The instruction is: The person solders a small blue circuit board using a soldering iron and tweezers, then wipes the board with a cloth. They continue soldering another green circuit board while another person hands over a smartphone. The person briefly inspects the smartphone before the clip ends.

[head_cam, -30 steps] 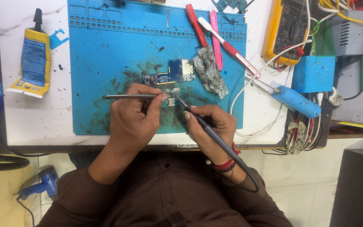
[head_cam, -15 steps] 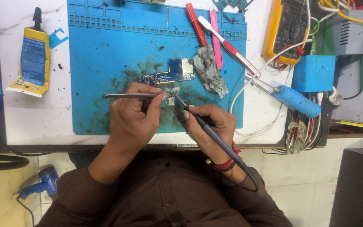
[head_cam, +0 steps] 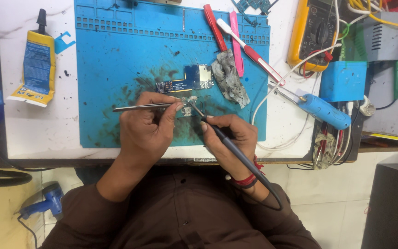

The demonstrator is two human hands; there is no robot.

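Tweezers (head_cam: pixel 143 107) in L hand (head_cam: pixel 146 131), soldering iron (head_cam: pixel 229 143) in R hand (head_cam: pixel 229 138), blue mat (head_cam: pixel 116 55), white bench (head_cam: pixel 19 129).

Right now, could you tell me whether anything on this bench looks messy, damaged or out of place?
Yes: the blue mat is smeared with dark stains around the small circuit board, where the left hand holds tweezers and the right hand a soldering iron. A grimy crumpled cloth lies beside it.

Open blue mat (head_cam: pixel 116 55) left and above the circuit board (head_cam: pixel 186 83). Blocked rightward by crumpled rag (head_cam: pixel 230 78), pink tool (head_cam: pixel 237 44), toothbrush (head_cam: pixel 247 46), white wires (head_cam: pixel 272 92).
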